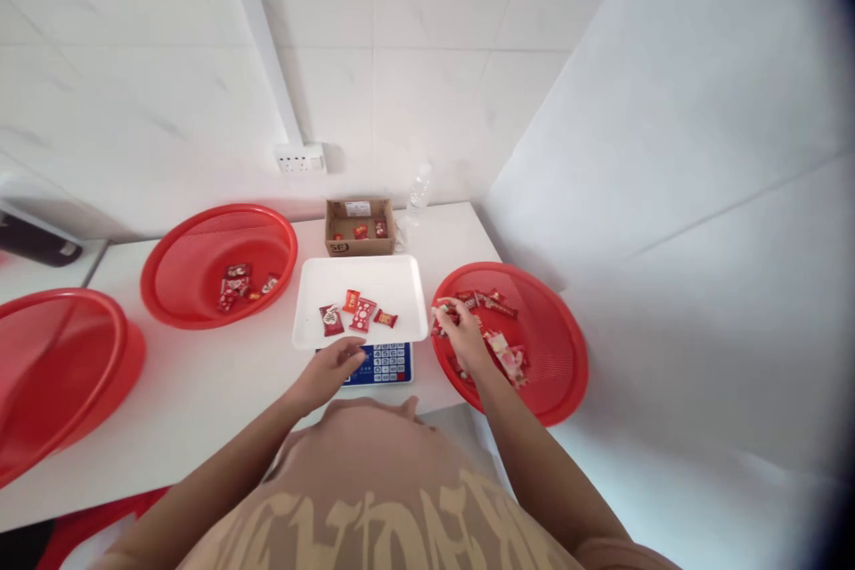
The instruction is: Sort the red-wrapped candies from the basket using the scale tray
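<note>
My right hand [462, 337] is over the left rim of the right red basket [575, 365], its fingers pinched on a small wrapped candy [441, 310] that is partly hidden. Several wrapped snacks and candies [508, 356] lie in that basket. My left hand [332, 369] is open at the front edge of the white tray [401, 280], fingers slightly bent, with nothing visible in it. On the tray lie several red-wrapped pieces, among them a dotted packet [362, 314] and a dark red packet [330, 320]. The tray rests on a scale with a blue keypad [391, 365].
Behind the tray stands a cardboard box [361, 247] with a few red packets, beside a clear plastic bottle [419, 191]. A red basket [193, 236] holding packets is at left; another red basket [67, 374] stands nearer. A wall [668, 240] rises at right.
</note>
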`<state>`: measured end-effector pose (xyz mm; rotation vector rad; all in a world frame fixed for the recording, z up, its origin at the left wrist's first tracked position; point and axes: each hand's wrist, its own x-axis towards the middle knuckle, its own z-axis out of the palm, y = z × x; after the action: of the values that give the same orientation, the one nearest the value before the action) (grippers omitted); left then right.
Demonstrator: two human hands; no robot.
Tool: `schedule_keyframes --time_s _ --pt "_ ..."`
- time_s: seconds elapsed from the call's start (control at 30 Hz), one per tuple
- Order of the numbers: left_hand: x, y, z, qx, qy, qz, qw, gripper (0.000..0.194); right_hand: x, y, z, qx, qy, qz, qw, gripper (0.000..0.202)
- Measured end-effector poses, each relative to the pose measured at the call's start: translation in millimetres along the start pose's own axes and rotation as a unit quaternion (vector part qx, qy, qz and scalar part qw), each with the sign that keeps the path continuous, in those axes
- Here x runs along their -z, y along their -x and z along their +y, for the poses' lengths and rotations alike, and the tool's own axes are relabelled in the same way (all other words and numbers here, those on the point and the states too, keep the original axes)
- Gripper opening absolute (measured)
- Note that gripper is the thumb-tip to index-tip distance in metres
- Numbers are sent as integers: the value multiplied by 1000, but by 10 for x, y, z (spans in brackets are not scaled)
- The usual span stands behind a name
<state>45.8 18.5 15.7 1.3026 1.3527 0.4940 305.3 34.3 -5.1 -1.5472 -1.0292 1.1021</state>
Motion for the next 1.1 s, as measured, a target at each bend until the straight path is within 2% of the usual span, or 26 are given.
schedule_keyframes --time_s 0.07,0.13,0.2,0.23,0.4,0.53,0.63,0.73,0.83,0.9,0.97,1.03,1.1 --pt "-90 13 71 8 51 -40 998 50 -222 140 -93 -5 -28 -117 993 38" --pt "-153 17 114 21 97 -67 993 52 -409 272 -128 -17 -46 -234 971 41" --pt "-180 19 122 41 126 -71 989 48 -539 373 -130 -21 -50 -299 953 41" --pt "-182 21 113 50 131 -68 988 45 -581 406 -125 -22 -46 -311 949 40" --pt "-162 32 14 53 91 -75 992 34 -643 419 -79 -53 -27 -300 952 27" --pt "-134 9 -35 43 74 -40 996 26 -675 317 -15 -92 -44 -232 967 28" --pt "-70 -44 -70 63 106 10 992 23 -693 243 11 -151 -71 -171 971 30" --pt "9 -109 -119 101 184 62 976 27 -678 206 21 -184 -83 -139 970 28" --pt "50 -165 -166 131 214 68 966 38 -650 206 42 -185 -83 -128 971 26" --pt "48 -206 -197 129 156 55 978 43 -641 215 61 -182 -83 -126 972 25" --pt "34 -263 -232 108 49 50 992 44 -643 225 74 -179 -74 -124 973 26" --pt "28 -335 -269 84 -42 56 994 43 -651 232 75 -170 -54 -123 976 27" --pt "42 -406 -293 70 -86 69 991 43 -657 233 71 -155 -32 -124 980 30"
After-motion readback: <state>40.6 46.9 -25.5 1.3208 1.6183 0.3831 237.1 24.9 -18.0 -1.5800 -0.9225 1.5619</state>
